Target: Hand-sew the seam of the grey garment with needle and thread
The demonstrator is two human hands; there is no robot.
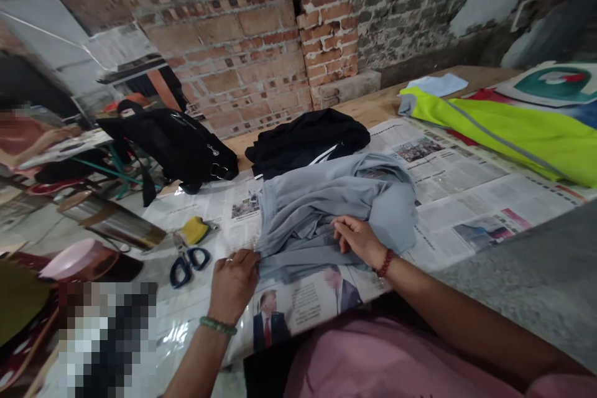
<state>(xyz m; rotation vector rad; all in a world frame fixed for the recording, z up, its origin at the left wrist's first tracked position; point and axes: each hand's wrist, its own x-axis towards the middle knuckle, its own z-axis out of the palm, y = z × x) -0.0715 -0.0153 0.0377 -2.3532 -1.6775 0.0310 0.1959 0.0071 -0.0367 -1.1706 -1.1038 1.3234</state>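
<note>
A crumpled light grey garment (308, 199) lies before me on the newspaper-covered table. At its near left corner, the fingers of my left hand (237, 277) are closed on the cloth's edge; a green bead bracelet circles that wrist. My right hand (361, 239) rests over the middle of the garment. Its fingers are loosely bent and apart, with no cloth visibly gripped. Left of my left hand are scissors (186, 261) with dark blue handles, and a small yellow object (194, 230) just beyond them.
Behind the garment lie black clothing (308, 137) and a black bag (177, 143). A steel flask (114, 217) lies tilted at left, near a pink-lidded container (77, 258). At right are a neon-yellow garment (504, 130) and an iron (555, 84). Another person sits far left.
</note>
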